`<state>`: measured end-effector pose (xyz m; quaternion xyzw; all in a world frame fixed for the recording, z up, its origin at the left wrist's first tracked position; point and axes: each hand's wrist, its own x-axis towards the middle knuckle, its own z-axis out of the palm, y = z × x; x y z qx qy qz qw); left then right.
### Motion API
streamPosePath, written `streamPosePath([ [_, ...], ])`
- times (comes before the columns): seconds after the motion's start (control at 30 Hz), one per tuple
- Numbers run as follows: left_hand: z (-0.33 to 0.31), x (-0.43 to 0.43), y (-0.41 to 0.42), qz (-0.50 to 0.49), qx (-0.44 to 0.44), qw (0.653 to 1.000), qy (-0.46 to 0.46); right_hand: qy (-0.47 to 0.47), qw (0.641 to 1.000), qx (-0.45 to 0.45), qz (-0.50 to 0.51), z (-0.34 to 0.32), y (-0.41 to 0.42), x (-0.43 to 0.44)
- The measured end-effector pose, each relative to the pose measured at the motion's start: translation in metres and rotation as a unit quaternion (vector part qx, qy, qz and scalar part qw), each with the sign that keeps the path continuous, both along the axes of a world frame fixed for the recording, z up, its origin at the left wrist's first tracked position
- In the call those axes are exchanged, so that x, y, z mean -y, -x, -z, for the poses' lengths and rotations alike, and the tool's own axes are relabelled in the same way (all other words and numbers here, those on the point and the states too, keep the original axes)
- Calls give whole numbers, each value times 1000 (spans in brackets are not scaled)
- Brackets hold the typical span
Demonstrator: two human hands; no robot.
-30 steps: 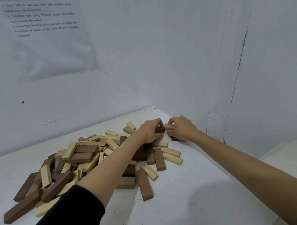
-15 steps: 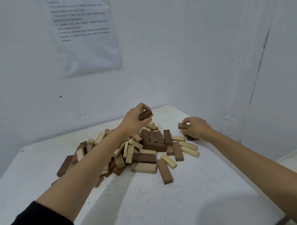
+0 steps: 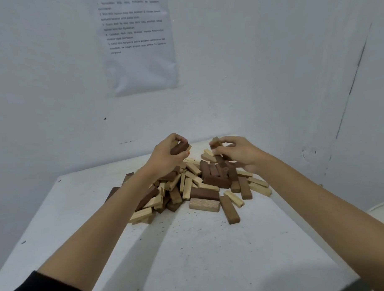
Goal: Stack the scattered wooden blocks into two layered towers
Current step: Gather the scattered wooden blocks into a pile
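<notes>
Left hand (image 3: 165, 157) curls round a dark block (image 3: 180, 148) above the pile (image 3: 204, 196). The block's long axis runs left to right, with the right end raised. Right hand (image 3: 239, 153) pinches a brown block (image 3: 216, 142) at the fingertips; its axis is blurred. The pile lies on the far half of the white table (image 3: 212, 253), with its blocks pointing in mixed directions.

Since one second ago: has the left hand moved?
Yes. The left hand has risen off the block pile and shifted left along it, gripping a dark block.
</notes>
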<state>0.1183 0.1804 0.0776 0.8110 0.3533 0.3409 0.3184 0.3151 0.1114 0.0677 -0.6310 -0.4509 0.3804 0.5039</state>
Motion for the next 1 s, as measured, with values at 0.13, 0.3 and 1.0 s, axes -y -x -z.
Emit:
streamPosePath([
  [0.13,1,-4,27,-52,-17,998,-29,-12,997,-42,-64,-4,42,-20],
  [0.3,15,-9,59,-111,-82,989,-58,-24,991,107,-72,11,74,-41],
  [1.0,49,14,93,-172,-276,945,-33,12,906,398,-146,38,83,-26],
])
